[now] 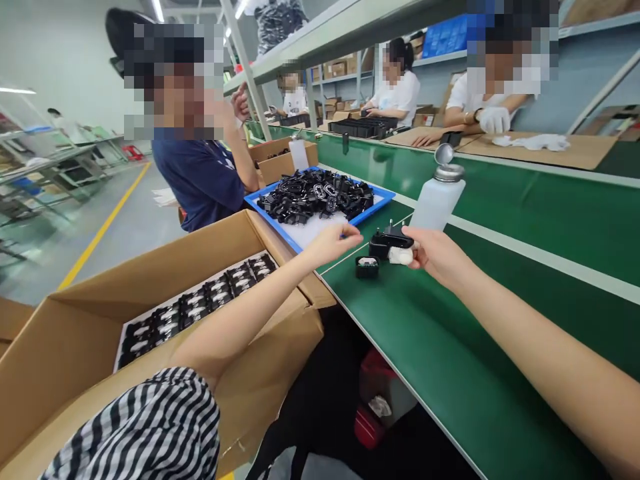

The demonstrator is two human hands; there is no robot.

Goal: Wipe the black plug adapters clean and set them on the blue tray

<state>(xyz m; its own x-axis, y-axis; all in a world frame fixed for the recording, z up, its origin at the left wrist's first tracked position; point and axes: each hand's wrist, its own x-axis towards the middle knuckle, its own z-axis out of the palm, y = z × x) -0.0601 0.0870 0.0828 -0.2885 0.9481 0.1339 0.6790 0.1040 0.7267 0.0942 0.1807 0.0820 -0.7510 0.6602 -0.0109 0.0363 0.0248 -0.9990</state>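
My right hand (440, 257) is closed, thumb and fingers pinching the end of a black plug adapter (383, 244) whose metal pins point up. A white wad (401, 256), perhaps cloth or tissue, sits at the same fingertips, under the adapter. Just left of it, my left hand (333, 243) hovers with thumb and fingers pinched together; anything between them is too small to make out. A small black piece with a pale top (367, 267) stands on the green belt below the adapter. Behind my right hand is a white pump bottle (437, 200) with its metal lid raised.
A blue-rimmed tray (289, 238) holds a heap of black parts. At my left, an open cardboard box (200, 259) contains rows of black pieces. The green work surface (450, 373) runs along my right. A co-worker (200, 173) is at the left; others sit across the belt.
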